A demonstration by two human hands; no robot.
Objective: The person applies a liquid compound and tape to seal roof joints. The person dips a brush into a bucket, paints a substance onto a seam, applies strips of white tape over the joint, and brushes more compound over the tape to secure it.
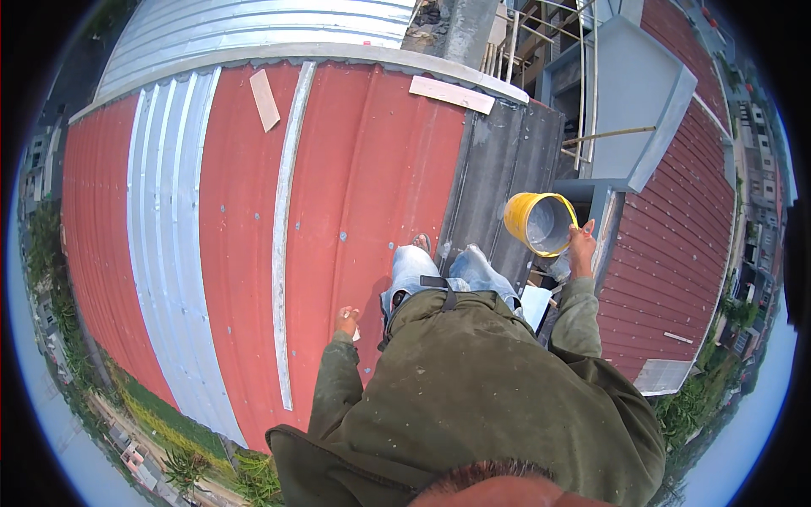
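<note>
My right hand (581,242) grips a yellow bucket (522,221) at its rim, out to my right. The bucket is tilted, so its grey, smeared inside shows; I cannot tell whether anything lies at its bottom. Low at my left side, my left hand (346,322) is closed, with a small whitish bit showing at its edge that is too small to name. Beneath that hand lies the red corrugated roof (372,169), where one of my feet shows near the dark grey roofing strip (498,160).
A pale plank (452,94) lies by the roof's far edge, another board (264,100) farther left. A long whitish strip (291,211) and silvery sheets (169,186) cross the roof. Bamboo poles (608,133) and a lower red roof (659,270) stand right, beyond a gap.
</note>
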